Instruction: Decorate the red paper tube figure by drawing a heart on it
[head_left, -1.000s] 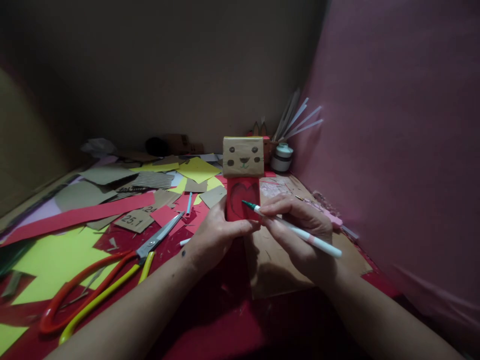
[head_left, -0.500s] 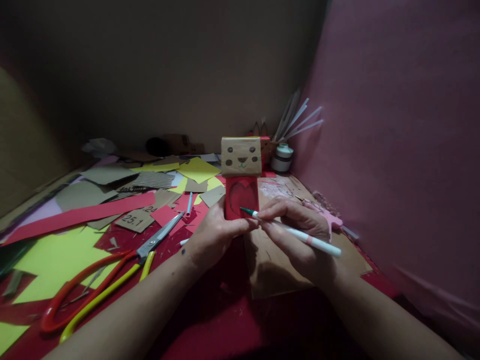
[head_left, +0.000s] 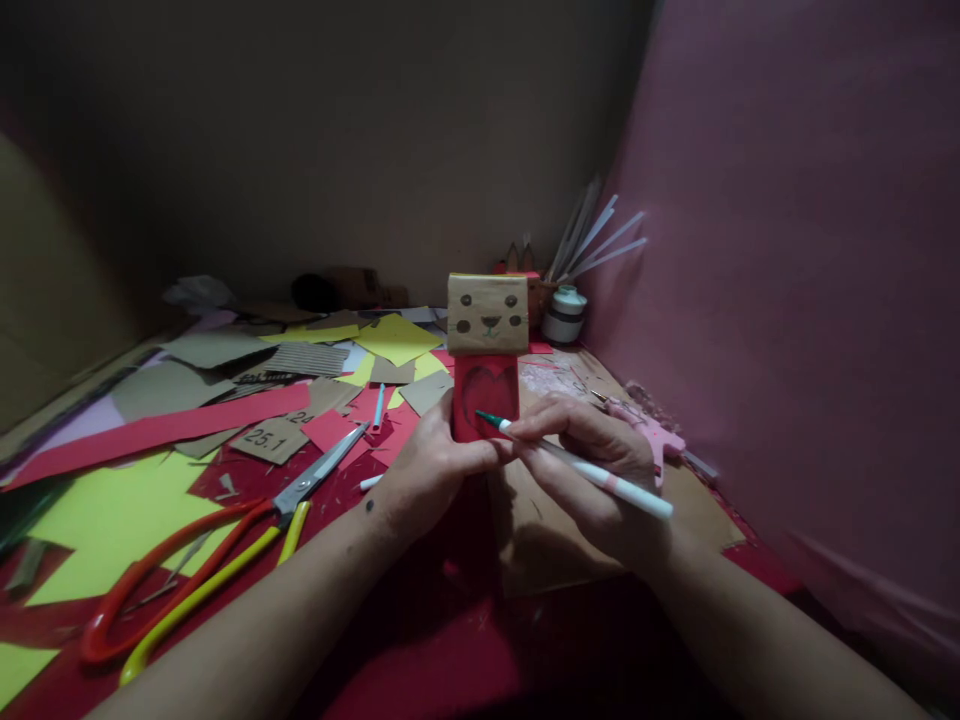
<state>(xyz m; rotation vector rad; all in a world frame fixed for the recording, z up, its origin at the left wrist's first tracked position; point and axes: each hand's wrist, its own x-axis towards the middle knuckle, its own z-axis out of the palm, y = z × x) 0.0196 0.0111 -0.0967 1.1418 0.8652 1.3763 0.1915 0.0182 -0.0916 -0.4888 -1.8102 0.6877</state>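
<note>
At centre, a person's left hand [head_left: 435,458] wraps the base of an upright red paper figure [head_left: 486,364], over the counter [head_left: 420,645]. The right hand [head_left: 600,512] pinches a green-tipped marker [head_left: 577,464]; its tip has shifted leftward within the drawn heart [head_left: 491,386], suggesting marking across its inside. Both hands converge, thumbs close together.

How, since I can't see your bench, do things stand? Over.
Left hand gripping figure. Right hand holding marker, green tip at the drawn heart. Scissors beside left forearm, clear of figure.
</note>
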